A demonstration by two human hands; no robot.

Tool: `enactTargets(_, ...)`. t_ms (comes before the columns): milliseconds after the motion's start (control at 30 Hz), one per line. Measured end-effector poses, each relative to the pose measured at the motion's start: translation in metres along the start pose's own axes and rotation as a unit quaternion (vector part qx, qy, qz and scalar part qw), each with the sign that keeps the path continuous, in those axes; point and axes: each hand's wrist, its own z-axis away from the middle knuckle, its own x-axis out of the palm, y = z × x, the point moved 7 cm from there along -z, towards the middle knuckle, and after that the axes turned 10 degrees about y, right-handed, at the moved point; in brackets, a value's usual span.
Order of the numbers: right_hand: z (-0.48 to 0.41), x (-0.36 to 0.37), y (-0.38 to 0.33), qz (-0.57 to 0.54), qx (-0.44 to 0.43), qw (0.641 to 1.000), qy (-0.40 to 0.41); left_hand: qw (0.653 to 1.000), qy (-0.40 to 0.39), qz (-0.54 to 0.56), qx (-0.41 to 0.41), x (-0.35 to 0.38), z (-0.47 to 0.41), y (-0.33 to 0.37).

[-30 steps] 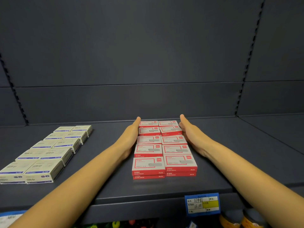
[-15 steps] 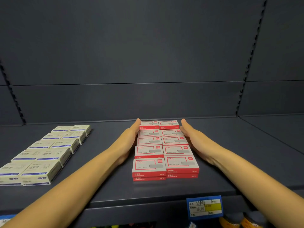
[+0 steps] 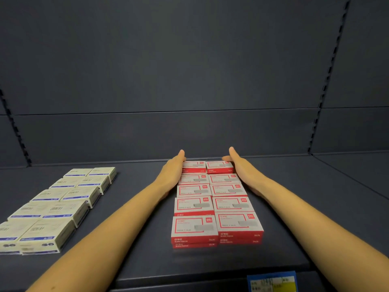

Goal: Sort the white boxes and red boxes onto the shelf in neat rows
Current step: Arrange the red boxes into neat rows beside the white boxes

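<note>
Red boxes (image 3: 216,205) stand in two neat columns, stacked two high, in the middle of the dark shelf (image 3: 136,239). My left hand (image 3: 171,173) lies flat with straight fingers against the left side of the red block, towards its back. My right hand (image 3: 242,167) presses flat against the right side, its thumb resting on the rearmost right box. White boxes (image 3: 56,207) with blue stripes sit in two columns at the left of the shelf, untouched.
The shelf's back panel (image 3: 189,81) rises right behind the red boxes. A blue and yellow price tag (image 3: 272,282) hangs on the shelf's front edge at the lower right. Bare shelf surface lies between the two groups and to the right.
Both hands have slid further back along the sides of the red block, squeezing it; the right thumb now lies on the rear box. The columns look straighter.
</note>
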Motion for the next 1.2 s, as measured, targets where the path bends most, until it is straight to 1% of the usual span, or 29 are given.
enactTargets(100,-0.009,0.001,0.000,0.017,-0.004,1.000,0.011,0.999,-0.001,-0.049,0.020,-0.001,-0.010,0.003)
enactTargets(167,-0.010,0.003,-0.001,0.038,-0.006,0.999,-0.005,0.997,-0.024,-0.064,0.029,0.001,-0.015,0.003)
enactTargets(300,-0.009,0.006,-0.009,0.135,-0.066,0.988,-0.027,0.995,-0.077,-0.055,0.035,0.004,-0.017,-0.002)
enactTargets(333,-0.010,0.006,-0.008,0.142,-0.071,0.987,-0.030,0.994,-0.086,-0.053,0.033,0.003,-0.017,-0.003)
enactTargets(567,-0.013,0.002,0.003,0.101,-0.041,0.993,-0.035,0.992,-0.113,-0.044,0.034,0.002,-0.008,-0.001)
enactTargets(733,-0.004,-0.001,-0.001,0.090,-0.035,0.995,-0.018,0.993,-0.107,-0.047,0.033,-0.001,-0.002,0.001)
enactTargets(800,0.001,0.000,-0.001,0.090,-0.032,0.995,-0.026,0.993,-0.101,-0.047,0.028,-0.001,0.002,0.001)
enactTargets(867,0.009,0.000,0.001,0.046,-0.020,0.998,-0.033,0.997,-0.076,-0.028,0.012,-0.002,0.008,0.001)
enactTargets(933,0.019,-0.004,0.006,-0.038,0.014,0.999,-0.020,0.998,-0.049,0.031,-0.034,-0.005,0.019,-0.002)
enactTargets(1000,0.032,-0.006,0.012,-0.145,0.057,0.988,-0.003,0.989,-0.043,0.112,-0.086,-0.008,0.033,-0.006)
enactTargets(1067,0.040,-0.005,0.016,-0.213,0.091,0.973,-0.001,0.977,-0.053,0.179,-0.107,-0.009,0.049,-0.011)
enactTargets(1133,0.052,-0.005,0.018,-0.245,0.090,0.965,-0.018,0.964,-0.067,0.233,-0.113,-0.007,0.066,-0.009)
enactTargets(1200,0.059,0.002,0.019,-0.250,0.104,0.962,-0.044,0.955,-0.068,0.258,-0.129,-0.001,0.076,-0.010)
